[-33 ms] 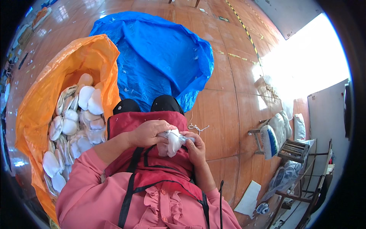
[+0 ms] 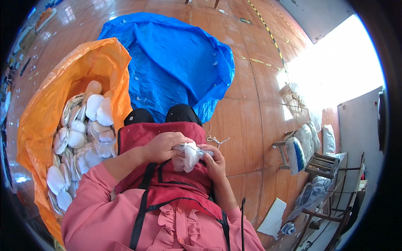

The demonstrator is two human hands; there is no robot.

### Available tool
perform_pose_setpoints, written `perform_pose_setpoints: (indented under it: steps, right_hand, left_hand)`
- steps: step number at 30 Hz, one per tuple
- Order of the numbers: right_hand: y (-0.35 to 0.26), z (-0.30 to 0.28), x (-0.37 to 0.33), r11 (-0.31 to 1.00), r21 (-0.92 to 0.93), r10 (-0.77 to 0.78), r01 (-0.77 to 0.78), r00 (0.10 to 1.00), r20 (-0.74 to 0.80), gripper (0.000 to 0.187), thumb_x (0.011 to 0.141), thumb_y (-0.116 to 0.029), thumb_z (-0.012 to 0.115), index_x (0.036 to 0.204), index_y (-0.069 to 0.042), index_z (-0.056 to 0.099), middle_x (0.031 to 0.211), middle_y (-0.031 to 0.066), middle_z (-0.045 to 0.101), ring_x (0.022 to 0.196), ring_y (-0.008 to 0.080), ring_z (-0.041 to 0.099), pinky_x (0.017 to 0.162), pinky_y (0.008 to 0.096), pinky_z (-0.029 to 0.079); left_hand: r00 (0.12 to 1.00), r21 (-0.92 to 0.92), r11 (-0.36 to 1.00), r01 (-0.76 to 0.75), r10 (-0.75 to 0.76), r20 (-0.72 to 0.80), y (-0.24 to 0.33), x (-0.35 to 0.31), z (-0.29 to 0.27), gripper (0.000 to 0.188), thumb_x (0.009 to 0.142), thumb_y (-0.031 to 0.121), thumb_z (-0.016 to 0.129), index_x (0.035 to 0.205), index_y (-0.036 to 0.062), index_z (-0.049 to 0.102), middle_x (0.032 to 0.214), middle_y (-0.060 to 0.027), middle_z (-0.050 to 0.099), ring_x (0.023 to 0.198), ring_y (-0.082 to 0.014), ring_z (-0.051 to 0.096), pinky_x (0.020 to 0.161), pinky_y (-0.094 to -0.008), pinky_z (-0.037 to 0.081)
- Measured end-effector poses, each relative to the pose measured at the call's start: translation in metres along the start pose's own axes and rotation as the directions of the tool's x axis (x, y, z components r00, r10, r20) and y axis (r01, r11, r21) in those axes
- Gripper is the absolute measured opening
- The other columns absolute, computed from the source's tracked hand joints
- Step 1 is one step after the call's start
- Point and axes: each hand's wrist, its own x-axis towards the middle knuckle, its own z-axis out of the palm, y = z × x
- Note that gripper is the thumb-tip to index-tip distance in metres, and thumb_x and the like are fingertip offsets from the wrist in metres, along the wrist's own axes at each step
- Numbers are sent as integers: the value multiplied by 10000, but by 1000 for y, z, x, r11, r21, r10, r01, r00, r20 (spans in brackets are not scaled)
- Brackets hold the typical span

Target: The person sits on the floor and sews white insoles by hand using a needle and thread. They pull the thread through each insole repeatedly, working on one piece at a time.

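Observation:
Above my lap, both hands grip one bunched, soft white piece that looks like a pad in thin, part see-through wrapping. My left hand is closed round its left side, the thumb and fingers at its upper edge. Pinched between the fingers and thumb of my right hand is its narrow, twisted right end. Whether one or more pads are inside, I cannot tell. To my left, an orange plastic bag holds many white and beige rounded pads, several of them in pairs.
A large blue plastic sack lies spread on the brown floor beyond my knees. White string lies right of my lap. On the right stand a chair with a cushion, a small slatted stool and a metal frame.

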Motion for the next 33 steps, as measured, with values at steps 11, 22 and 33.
perform_pose_setpoints:
  steps: [11, 22, 33]
  right_hand:
    - [-3, 8, -3, 936, -345, 56, -70, 997, -50, 223, 932, -71, 650, 1145, -5, 631, 1205, 101, 640, 1122, 185, 587, 977, 307, 454]
    - [8, 8, -6, 695, -694, -302, 189, 952, -44, 168, 869, -13, 695, 1034, -44, 681, 1006, 106, 605, 919, 219, 606, 806, 305, 499]
    - [12, 16, -14, 816, -577, -152, 18, 971, -186, 203, 886, -46, 688, 1086, -13, 668, 1056, 101, 633, 1024, 208, 610, 903, 302, 490]
  left_hand:
    - [926, 110, 992, -63, 99, -363, -3, -16, 40, 174, 726, 5, 707, 884, 76, 692, 748, -78, 568, 665, -269, 578, 586, -379, 451]
    - [925, 450, 885, -117, 263, -275, 6, -25, 48, 346, 633, 58, 737, 970, 109, 677, 784, -48, 585, 662, -256, 573, 557, -392, 438]
    - [913, 532, 839, -114, 300, -277, 8, -26, 54, 381, 632, 59, 722, 1006, 77, 653, 839, -62, 568, 664, -261, 561, 570, -395, 436]
